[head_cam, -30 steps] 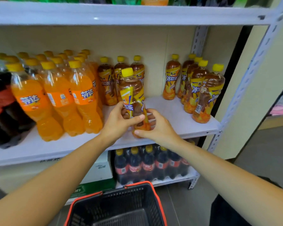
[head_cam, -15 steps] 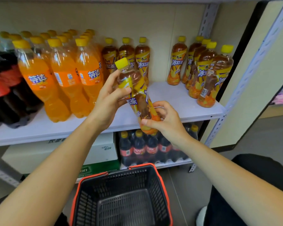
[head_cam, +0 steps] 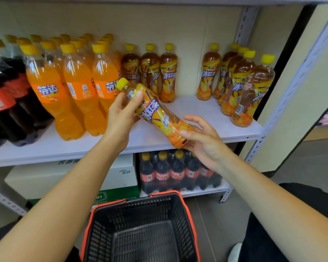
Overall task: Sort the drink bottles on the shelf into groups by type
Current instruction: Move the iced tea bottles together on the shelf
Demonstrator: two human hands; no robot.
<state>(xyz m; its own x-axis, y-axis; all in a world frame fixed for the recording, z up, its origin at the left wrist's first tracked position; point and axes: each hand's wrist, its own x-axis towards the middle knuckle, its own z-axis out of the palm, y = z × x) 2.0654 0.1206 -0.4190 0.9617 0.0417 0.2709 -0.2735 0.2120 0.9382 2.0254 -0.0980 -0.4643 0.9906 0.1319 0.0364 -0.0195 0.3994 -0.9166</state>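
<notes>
while it lies tilted in mid-air in front of the white shelf board (head_cam: 206, 114), the clear plastic iced tea bottle with a yellow cap and yellow-orange label (head_cam: 155, 114) points its cap up and to the left and its base down and to the right. the left hand (head_cam: 121, 118) is curled around the neck and shoulder, thumb pressed on the upper side. the right hand (head_cam: 203, 140) cups the base loosely from below, thumb on the label and the other fingers spread and only half closed.

just behind the bottle, three matching brown tea bottles (head_cam: 150, 72) stand in a row at the back of the shelf, and a second cluster of the same tea (head_cam: 240, 82) stands well apart at the right end, with bare shelf between them. left of the tea stand orange soda bottles with yellow caps (head_cam: 74, 87), then dark cola bottles with red labels (head_cam: 2, 95). a black mesh basket with a red rim (head_cam: 140, 229) sits empty below, in front of the lower shelf.

the step in hand looks like carrying one tea bottle between groups. the next move probably calls for righting the bottle and standing it beside one tea cluster, without knocking its neighbours.
</notes>
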